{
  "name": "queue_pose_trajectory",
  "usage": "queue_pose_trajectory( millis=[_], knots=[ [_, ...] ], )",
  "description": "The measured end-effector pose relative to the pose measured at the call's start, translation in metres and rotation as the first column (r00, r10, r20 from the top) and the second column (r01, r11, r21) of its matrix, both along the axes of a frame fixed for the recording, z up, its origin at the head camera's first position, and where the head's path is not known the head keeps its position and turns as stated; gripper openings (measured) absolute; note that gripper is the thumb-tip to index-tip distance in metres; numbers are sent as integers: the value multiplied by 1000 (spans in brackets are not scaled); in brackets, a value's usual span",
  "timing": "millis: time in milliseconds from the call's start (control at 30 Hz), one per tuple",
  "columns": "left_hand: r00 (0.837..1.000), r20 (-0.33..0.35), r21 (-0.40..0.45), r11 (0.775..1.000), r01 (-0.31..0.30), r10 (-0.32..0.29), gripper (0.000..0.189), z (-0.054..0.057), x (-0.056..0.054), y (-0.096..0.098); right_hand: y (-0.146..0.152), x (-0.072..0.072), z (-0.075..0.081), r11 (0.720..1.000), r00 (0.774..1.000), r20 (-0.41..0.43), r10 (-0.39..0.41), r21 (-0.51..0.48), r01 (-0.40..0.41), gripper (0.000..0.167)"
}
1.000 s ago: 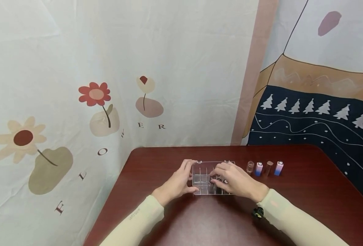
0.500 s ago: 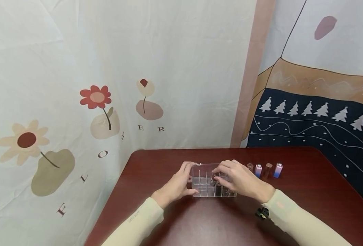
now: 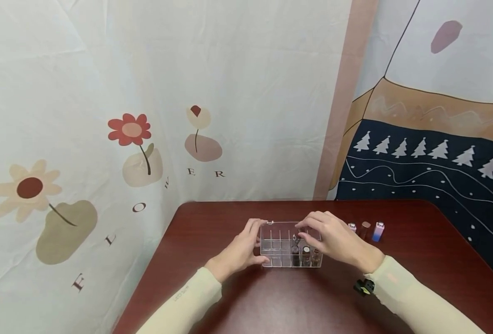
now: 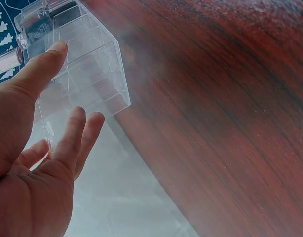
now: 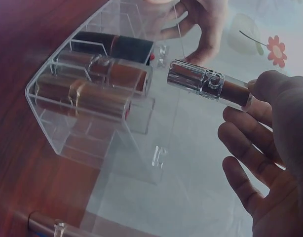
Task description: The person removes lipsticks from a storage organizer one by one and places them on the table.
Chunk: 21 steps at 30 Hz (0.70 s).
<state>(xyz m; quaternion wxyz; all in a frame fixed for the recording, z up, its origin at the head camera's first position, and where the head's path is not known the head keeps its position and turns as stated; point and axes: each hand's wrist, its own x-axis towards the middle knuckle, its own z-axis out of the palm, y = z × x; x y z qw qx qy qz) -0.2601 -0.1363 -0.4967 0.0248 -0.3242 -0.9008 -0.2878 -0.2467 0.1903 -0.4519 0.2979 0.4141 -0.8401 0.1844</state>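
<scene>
A clear compartmented lipstick organizer (image 3: 276, 253) stands on the table. My left hand (image 3: 242, 243) holds its left end, thumb at the front and fingers at the back; the left wrist view shows the thumb (image 4: 49, 64) against the clear wall. My right hand (image 3: 334, 234) pinches one end of a lipstick (image 5: 209, 84) with a silver and brown body and a clear section, raised close over the compartments. Three tubes sit upright in the front right compartments: a black lipstick (image 5: 134, 49), a clear-and-brown lipstick (image 5: 127, 74) and a gold lipstick (image 5: 99, 98).
Right of the organizer, a row of lipsticks stands on the table: a pink-and-blue tube (image 3: 378, 231), a brown tube (image 3: 365, 230) and another pink-and-blue tube (image 3: 352, 227), partly behind my right hand. A printed curtain (image 3: 250, 116) hangs behind the dark red table (image 3: 296, 301).
My right hand has drawn back to the right and slightly up with the lipstick, uncovering the front-row tubes. It now hides the clear tube in the row. My left hand stays put.
</scene>
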Motion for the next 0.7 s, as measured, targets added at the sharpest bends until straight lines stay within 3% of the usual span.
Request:
queue_pose_trajectory(
  millis=[467, 700],
  knots=[
    [1000, 21, 16, 1000, 0, 0, 106, -1, -1, 0, 30, 6, 8, 996, 995, 43, -92, -19, 93, 36],
    [1000, 31, 19, 1000, -3, 2, 106, 0, 0, 0, 46, 5, 11, 994, 995, 1, -95, -58, 95, 39]
  ],
)
